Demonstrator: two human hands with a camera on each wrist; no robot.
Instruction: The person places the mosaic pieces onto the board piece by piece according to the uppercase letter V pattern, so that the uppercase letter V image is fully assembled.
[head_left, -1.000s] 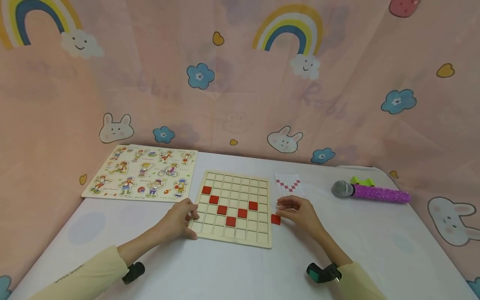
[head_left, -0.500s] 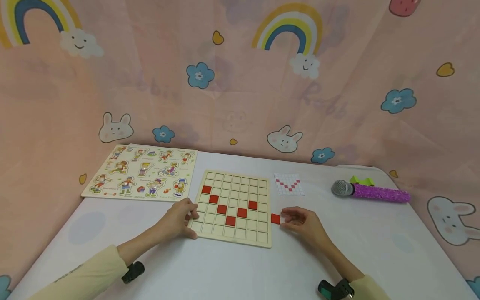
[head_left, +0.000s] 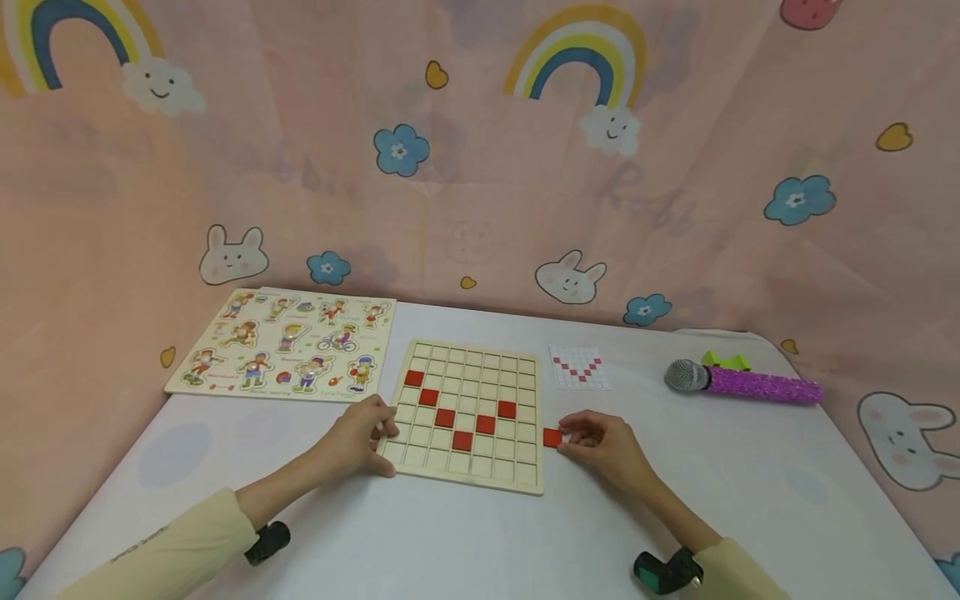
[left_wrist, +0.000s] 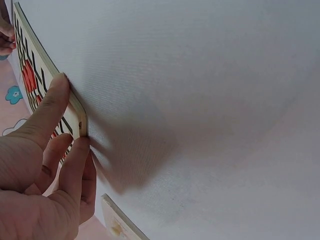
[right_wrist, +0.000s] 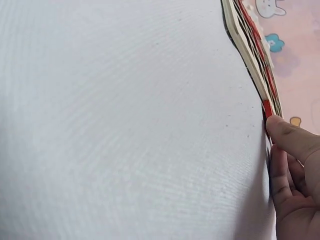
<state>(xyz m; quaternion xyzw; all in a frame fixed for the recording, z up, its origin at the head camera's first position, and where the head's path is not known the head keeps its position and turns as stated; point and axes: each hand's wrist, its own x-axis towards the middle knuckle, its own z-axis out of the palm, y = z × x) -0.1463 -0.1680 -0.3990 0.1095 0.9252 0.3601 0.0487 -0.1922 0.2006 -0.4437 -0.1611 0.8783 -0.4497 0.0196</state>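
A wooden grid board [head_left: 465,471] lies flat on the table, with several red square tiles [head_left: 444,418] set in its cells in a slanting V. My left hand [head_left: 358,437] grips the board's near left corner; in the left wrist view the thumb [left_wrist: 52,102] lies on its edge and the fingers bend along the corner. Just off the board's right edge is one loose red tile [head_left: 552,437]. My right hand [head_left: 611,450] pinches that tile at its right side. The right wrist view has the thumb [right_wrist: 285,132] against the tile [right_wrist: 267,107].
Behind the board's right side lies a small pattern card [head_left: 581,368] with a red V. A picture puzzle board [head_left: 285,343] sits at the back left. To the right are a purple microphone [head_left: 757,387] and a bright green piece [head_left: 725,362].
My right hand has moved slightly right and toward me, then back in to the loose red tile. The left hand and the board have stayed in place.
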